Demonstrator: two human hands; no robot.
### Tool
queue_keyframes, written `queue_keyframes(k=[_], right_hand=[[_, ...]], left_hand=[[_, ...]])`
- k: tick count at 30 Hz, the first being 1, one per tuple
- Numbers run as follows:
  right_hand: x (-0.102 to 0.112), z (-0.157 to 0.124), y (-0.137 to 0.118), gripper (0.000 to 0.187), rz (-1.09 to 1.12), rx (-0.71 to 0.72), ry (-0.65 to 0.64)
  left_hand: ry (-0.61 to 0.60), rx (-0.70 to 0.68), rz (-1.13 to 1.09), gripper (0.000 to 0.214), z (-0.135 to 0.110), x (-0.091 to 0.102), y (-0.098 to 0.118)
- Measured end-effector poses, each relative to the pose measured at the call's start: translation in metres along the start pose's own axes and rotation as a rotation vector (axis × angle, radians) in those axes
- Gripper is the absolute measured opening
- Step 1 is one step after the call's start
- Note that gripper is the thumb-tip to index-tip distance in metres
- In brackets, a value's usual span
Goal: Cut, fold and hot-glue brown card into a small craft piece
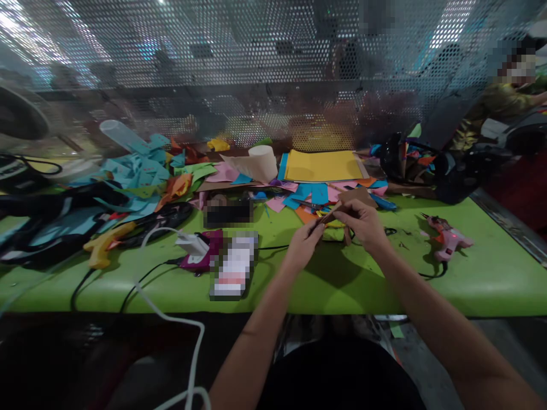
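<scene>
Over the green table (pixel 478 273), my left hand (pixel 304 244) and my right hand (pixel 363 222) meet at the middle. Both pinch a small folded piece of brown paper (pixel 331 215) between their fingertips. The left hand grips its lower end and the right hand wraps the upper part. A larger brown paper piece (pixel 358 196) lies just behind the right hand, among coloured scraps.
A pink glue gun (pixel 448 238) lies to the right, a yellow glue gun (pixel 105 246) to the left. Yellow sheets (pixel 322 165), a white paper roll (pixel 262 162) and heaps of paper scraps (pixel 141 171) fill the back. White cable (pixel 171 319) hangs off the front edge. A person sits far right.
</scene>
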State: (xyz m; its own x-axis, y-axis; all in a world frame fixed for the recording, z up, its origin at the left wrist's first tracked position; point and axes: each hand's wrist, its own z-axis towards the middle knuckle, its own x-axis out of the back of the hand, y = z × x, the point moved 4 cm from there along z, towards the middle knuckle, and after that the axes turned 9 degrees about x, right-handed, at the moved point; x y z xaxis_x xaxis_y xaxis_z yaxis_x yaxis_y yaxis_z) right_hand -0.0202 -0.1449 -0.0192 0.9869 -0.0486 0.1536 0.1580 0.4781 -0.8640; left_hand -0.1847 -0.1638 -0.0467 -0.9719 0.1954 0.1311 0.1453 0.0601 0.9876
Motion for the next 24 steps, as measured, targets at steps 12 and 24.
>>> queue_keyframes(k=[12, 24], right_hand=[[0.0022, 0.0017, -0.0090, 0.022, 0.036, 0.044, 0.013], [0.0066, 0.0018, -0.0069, 0.027, 0.032, 0.109, -0.002]], left_hand=[[0.060, -0.013, -0.019, 0.034, -0.0025, 0.0034, 0.0041], [0.079, -0.066, 0.098, 0.034, -0.0017, 0.0069, 0.0044]])
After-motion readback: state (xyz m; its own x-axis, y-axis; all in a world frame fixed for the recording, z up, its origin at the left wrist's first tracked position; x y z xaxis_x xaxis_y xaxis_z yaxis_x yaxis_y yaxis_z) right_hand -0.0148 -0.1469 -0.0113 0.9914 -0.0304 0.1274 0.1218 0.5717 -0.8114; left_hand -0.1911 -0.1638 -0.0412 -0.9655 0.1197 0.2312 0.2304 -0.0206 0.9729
